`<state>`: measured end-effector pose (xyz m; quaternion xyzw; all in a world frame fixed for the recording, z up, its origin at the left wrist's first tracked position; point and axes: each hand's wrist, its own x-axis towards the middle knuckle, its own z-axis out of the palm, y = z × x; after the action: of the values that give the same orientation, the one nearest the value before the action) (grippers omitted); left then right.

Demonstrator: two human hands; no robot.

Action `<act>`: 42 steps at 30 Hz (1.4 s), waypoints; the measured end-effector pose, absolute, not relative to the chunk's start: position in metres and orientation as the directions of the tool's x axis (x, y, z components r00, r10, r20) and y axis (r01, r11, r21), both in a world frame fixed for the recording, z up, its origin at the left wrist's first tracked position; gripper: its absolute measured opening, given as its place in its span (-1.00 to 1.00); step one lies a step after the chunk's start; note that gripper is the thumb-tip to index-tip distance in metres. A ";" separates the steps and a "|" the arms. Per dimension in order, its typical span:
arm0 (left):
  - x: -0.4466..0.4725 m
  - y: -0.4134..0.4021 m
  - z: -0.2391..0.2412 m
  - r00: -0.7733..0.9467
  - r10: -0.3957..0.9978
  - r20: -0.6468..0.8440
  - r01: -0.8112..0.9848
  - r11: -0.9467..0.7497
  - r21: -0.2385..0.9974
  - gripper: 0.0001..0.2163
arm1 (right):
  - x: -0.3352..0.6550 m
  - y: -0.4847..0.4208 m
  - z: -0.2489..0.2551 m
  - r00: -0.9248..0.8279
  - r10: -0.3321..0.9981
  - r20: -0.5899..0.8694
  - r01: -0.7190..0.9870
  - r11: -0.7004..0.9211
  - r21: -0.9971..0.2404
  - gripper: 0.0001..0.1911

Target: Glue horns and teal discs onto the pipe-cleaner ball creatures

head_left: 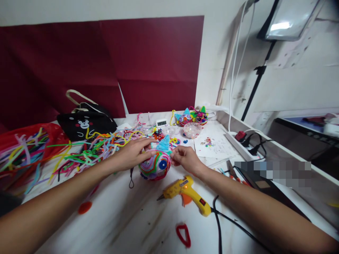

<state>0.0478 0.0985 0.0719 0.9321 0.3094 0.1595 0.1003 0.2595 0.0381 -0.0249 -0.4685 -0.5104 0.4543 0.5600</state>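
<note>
Ball (152,167): on table (106,218), between hands; judged light, fuzzy; best held round sides.
Left hand (135,152): half-curled, ball held at upper left.
Right hand (185,158): fingertips pinched at ball's right edge; contents cannot be told.
Blue ear (164,143): judged bendable, grip avoided.

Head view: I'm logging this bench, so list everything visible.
decorated ball: 1, multicoloured, between the hands
glue gun: 1, yellow, front centre
loop: 1, red, near edge
disc: 1, orange-red, front left
pipe cleaners: uncountable, mixed, left
open bag: 1, red, far left
printed bag: 1, black, back left
timer: 1, white, back centre
decorated figures: 2, multicoloured, back
tubs: at least 2, clear, back
paper: count unclear, white, back right
power strip: 1, white, right
cables: several, black and white, right
lamp: 1, black-framed, upper right
wall sheeting: count unclear, dark red, back
table: 1, white, beneath
left hand: 1, bare, ball's left
right hand: 1, bare, ball's right
</note>
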 end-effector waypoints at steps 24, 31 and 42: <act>0.074 0.119 0.065 0.826 0.503 0.253 0.422 -0.851 0.312 -0.64 | 0.255 0.037 -0.023 0.041 0.981 0.190 0.036 0.188 -0.981 -0.83; 0.072 0.120 0.060 0.794 0.557 0.243 0.450 -0.808 0.381 -0.64 | 0.255 0.035 -0.021 0.033 0.981 0.189 0.064 0.186 -0.980 -0.84; 0.071 0.116 0.060 0.770 0.589 0.245 0.460 -0.779 0.426 -0.63 | 0.261 0.026 -0.014 0.040 0.988 0.151 0.244 0.137 -0.960 -0.87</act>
<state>0.0706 0.1157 0.0602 0.9248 0.2835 0.1856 0.1732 0.2607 0.0263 -0.0136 -0.5335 -0.5771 0.3834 0.4851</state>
